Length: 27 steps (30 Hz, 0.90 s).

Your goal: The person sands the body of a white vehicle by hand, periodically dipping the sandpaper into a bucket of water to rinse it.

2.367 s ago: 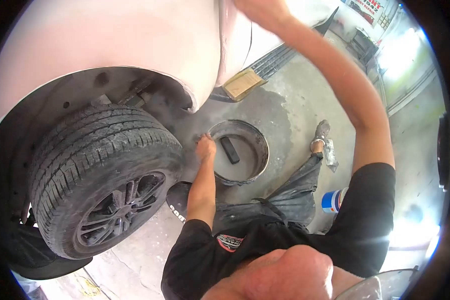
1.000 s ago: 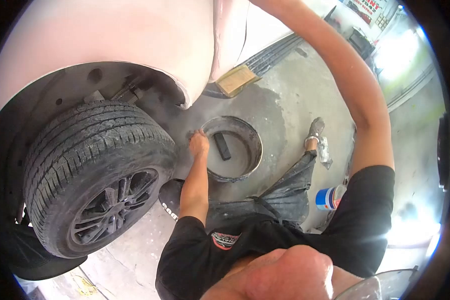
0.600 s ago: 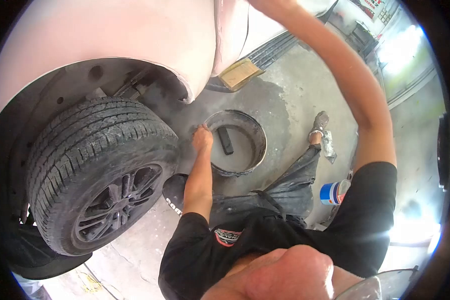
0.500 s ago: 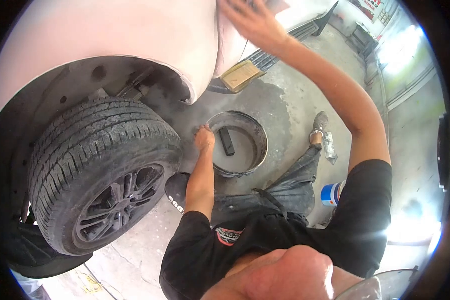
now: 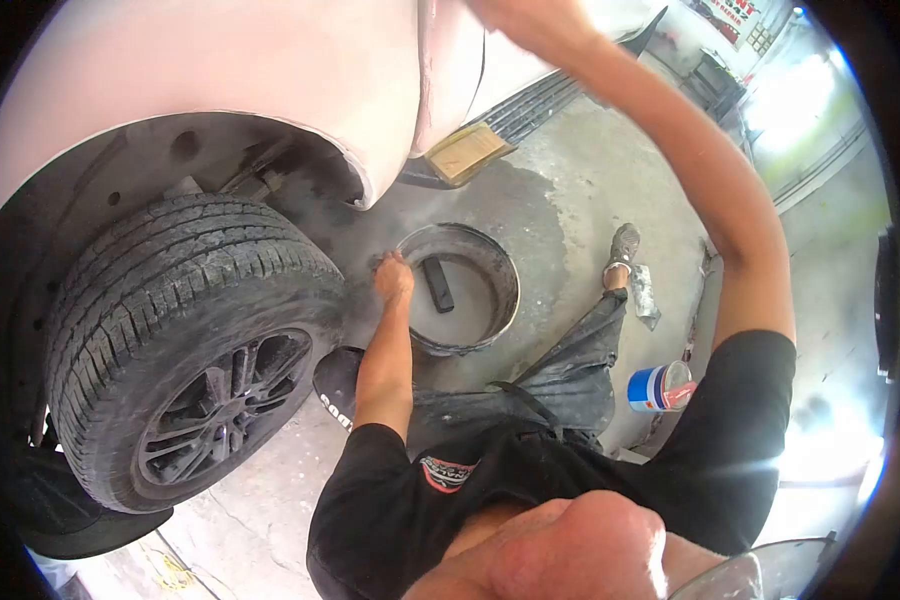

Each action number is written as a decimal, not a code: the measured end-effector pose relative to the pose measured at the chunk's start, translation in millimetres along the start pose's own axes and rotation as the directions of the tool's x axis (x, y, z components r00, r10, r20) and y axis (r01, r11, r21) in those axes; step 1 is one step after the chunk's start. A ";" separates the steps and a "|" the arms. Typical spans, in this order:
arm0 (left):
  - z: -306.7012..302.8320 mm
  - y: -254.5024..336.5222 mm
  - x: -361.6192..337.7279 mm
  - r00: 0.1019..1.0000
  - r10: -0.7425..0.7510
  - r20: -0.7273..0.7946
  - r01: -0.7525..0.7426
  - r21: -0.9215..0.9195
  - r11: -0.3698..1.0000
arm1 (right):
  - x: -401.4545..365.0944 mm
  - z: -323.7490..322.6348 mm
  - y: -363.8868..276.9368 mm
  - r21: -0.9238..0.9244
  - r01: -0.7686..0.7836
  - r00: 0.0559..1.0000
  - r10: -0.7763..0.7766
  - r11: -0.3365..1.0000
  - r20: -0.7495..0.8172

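Note:
My right hand [image 5: 535, 22] is at the top edge of the view, against the pale pinkish-white car body panel [image 5: 270, 60]. Its fingers are partly cut off by the frame; what shows of them is stretched out. Low down, my left hand [image 5: 394, 272] is closed at the left side of a round, dusty bucket [image 5: 510, 300]. Whether it grips the rim or something small cannot be made out. A dark oblong block [image 5: 438, 285] lies inside the bucket, leaning near its left wall.
To the left, a large tyre [image 5: 190, 260] stands out from the wheel arch. A brown rectangular piece [image 5: 467, 155] rests on the side step [image 5: 540, 105]. A blue-and-white can [image 5: 658, 388] stands by my right side; a crumpled silvery packet [image 5: 646, 297] lies near my shoe [image 5: 624, 246].
My right hand has moved up, further out of the frame. The view has shifted slightly, so the wheel and bucket appear further left. My left hand stays beside the bucket.

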<state>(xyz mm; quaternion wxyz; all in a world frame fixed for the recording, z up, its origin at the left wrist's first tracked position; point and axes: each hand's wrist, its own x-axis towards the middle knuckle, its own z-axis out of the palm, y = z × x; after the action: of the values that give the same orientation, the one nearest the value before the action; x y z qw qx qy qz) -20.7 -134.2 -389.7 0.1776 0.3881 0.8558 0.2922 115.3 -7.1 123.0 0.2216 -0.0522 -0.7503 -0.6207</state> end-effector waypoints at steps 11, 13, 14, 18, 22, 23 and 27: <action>-7.1 4.0 -3.8 0.999 -0.044 0.031 0.044 0.014 0.999 | -2.1 20.4 -18.2 0.044 0.074 0.991 -0.068 0.996 -0.115; -11.9 7.6 -5.6 0.997 -0.049 0.052 0.048 0.009 0.999 | 30.5 -8.6 22.0 -0.010 -0.133 0.984 0.131 0.991 -0.123; -10.3 5.9 -5.4 0.997 -0.052 0.052 0.051 0.021 0.998 | 29.1 -2.8 15.4 -0.014 -0.154 0.983 0.152 0.988 -0.101; -8.0 4.1 -3.0 0.998 -0.040 0.050 0.038 0.023 0.999 | -17.2 12.1 -65.1 0.045 0.033 0.999 -0.031 0.998 -0.042; -10.3 6.6 -6.2 0.998 -0.037 0.054 0.037 0.010 0.999 | 33.4 23.0 -6.7 0.248 -0.204 0.969 0.230 0.947 -0.084; -8.2 5.6 -6.7 0.997 -0.034 0.072 0.034 -0.001 0.999 | 44.7 15.9 22.2 0.030 -0.174 0.968 0.176 0.984 -0.176; -6.9 -2.9 -1.2 0.999 -0.012 0.036 0.012 -0.012 1.000 | 21.6 20.0 -27.2 0.043 -0.259 0.958 0.262 0.965 -0.115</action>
<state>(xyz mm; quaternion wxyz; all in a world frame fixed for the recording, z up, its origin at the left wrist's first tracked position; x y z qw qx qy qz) -25.2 -139.2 -386.2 0.1970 0.3870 0.8530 0.2894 81.0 1.6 104.3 0.3467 -0.1100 -0.7307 -0.5778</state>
